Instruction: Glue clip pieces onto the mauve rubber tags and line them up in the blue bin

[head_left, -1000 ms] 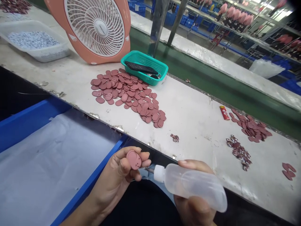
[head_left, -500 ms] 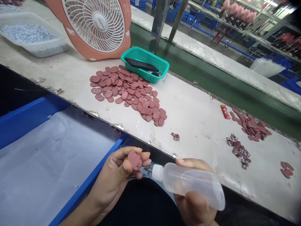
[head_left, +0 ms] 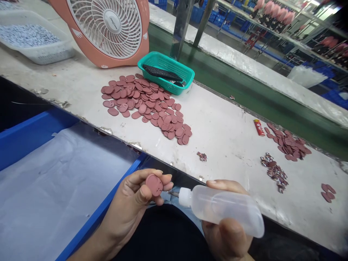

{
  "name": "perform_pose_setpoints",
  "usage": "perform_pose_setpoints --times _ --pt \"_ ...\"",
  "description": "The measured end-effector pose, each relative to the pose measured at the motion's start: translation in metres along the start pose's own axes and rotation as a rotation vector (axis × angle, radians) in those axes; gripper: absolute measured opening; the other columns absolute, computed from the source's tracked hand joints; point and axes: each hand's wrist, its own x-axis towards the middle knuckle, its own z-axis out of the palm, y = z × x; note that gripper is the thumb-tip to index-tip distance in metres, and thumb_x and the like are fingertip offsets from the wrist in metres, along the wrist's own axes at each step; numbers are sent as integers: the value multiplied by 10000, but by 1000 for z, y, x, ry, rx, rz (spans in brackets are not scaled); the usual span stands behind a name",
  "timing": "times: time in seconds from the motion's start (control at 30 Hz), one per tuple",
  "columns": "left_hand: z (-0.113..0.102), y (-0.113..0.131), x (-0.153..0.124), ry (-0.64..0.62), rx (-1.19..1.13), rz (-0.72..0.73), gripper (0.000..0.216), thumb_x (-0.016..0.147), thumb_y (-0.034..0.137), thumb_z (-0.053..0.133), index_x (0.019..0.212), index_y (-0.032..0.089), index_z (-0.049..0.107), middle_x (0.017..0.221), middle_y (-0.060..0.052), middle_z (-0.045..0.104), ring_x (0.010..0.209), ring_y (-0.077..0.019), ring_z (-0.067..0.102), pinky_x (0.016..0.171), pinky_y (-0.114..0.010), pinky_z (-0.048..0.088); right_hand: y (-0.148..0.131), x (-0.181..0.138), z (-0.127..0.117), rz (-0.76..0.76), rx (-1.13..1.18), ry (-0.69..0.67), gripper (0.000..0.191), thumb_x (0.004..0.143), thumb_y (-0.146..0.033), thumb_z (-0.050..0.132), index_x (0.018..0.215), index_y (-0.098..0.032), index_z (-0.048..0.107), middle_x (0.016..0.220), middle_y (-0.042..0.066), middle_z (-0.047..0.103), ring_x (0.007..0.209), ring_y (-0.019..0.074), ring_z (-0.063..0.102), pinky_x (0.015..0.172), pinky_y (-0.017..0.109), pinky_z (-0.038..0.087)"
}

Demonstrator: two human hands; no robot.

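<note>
**Q:** What does the left hand hold?
**A:** A narrow grip on one flat rose-coloured oval piece, pinched between thumb and fingers, just above the person's lap.

**Q:** And the right hand?
**A:** A full grip around a translucent plastic squeeze bottle lying nearly level, its metal needle tip just beside the oval piece.

**Q:** What lies about them?
**A:** Beyond the hands, on the white desk, a heap of similar pieces spreads near a teal plastic basket — and a white-lined blue bin sits to the left.
</note>
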Motion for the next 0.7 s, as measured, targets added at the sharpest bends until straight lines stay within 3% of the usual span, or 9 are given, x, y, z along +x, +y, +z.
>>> perform_pose_setpoints --times 0.37,0.53,0.7 --pt "-1 1 0 -11 22 4 306 613 470 921 842 284 838 867 -27 839 769 -169 774 613 -133 572 -5 6 5 21 81 -46 259 951 -422 619 1157 -282 687 775 14 638 496 127 524 399 275 405" --pt "-2 1 -1 -2 25 -8 313 613 484 916 849 293 838 875 -28 839 776 -177 774 619 -147 580 0 3 1 -63 2 8 329 944 -478 603 1175 -253 663 801 33 655 530 151 562 430 304 433" --pt "-5 0 -2 -4 40 20 309 639 480 903 868 285 836 884 -28 838 779 -161 757 603 -134 568 -1 3 1 -8 -36 15 339 955 -512 568 1146 -241 641 748 26 617 468 142 512 396 305 421"
